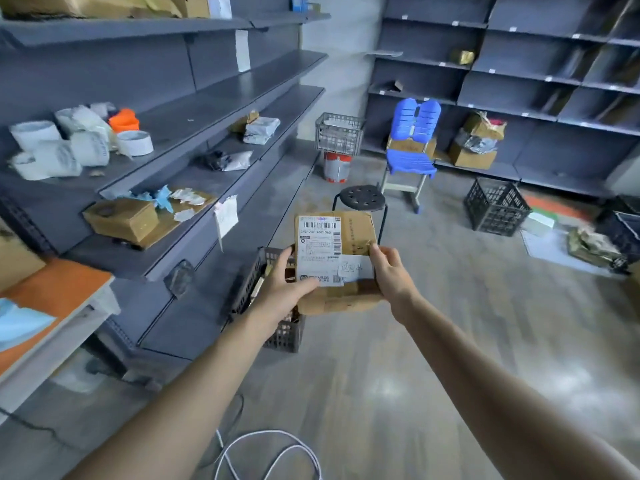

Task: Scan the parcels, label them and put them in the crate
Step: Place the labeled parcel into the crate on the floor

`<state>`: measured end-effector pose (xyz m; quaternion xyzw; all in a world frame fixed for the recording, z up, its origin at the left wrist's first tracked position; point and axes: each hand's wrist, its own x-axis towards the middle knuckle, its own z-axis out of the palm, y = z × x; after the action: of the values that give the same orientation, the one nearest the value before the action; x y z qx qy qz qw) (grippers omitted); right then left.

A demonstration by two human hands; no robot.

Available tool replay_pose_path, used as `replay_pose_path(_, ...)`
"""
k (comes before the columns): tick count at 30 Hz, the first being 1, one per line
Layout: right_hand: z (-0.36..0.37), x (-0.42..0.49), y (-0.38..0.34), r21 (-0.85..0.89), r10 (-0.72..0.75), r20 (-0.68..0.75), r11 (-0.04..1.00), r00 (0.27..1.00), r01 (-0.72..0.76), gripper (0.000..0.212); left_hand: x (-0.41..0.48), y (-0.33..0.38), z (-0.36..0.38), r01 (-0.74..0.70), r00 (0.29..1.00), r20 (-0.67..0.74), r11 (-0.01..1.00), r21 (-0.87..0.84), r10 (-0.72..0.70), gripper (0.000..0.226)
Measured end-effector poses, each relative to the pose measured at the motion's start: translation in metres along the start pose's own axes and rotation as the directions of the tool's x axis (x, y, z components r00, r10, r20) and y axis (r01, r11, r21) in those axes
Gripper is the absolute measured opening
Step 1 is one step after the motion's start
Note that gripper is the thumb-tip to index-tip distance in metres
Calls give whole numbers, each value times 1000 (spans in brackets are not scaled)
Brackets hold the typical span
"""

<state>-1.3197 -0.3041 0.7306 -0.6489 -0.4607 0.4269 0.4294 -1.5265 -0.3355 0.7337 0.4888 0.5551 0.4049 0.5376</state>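
Note:
I hold a brown cardboard parcel (356, 233) in front of me with both hands, above the floor. A white shipping label (320, 244) with barcodes covers its left half, and a small white sticker (355, 269) with handwriting sits at the label's lower right. My left hand (282, 284) grips the parcel's left lower edge, thumb on the label. My right hand (389, 271) grips its right edge, thumb beside the small sticker. Just below and left of the parcel stands a dark plastic crate (254, 282) on the floor, with items inside it.
Grey shelving (214, 109) on the left carries tape rolls, bagged parcels and a cardboard box (121, 218). A black stool (362, 197), a blue chair (412, 147), a grey crate (339, 133) and a black crate (495, 207) stand further off. A white cable (266, 455) loops on the floor.

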Motion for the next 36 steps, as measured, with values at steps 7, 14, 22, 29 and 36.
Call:
replay_pose_path(7,-21,97,-2,-7,3,45,1000,999,-3,30,88,11,38,38,999,-22,999,-15,-38,94)
replay_pose_path(14,19,234,-8,-52,3,147,999,989,5,31,216,0,27,58,992,-108,996,-62,-65,93)
replay_pose_path(22,111,410,-27,-188,0,304,980,953,60,37,375,-16,-23,119,944,-287,979,-165,-163,93)
replay_pose_path(29,180,510,-32,-252,12,457,961,889,116,35,460,-30,-56,173,868,-430,963,-209,-249,85)
replay_pose_path(36,240,589,10,-312,20,660,917,751,249,34,515,-76,-55,318,695,-593,914,-253,-406,87)
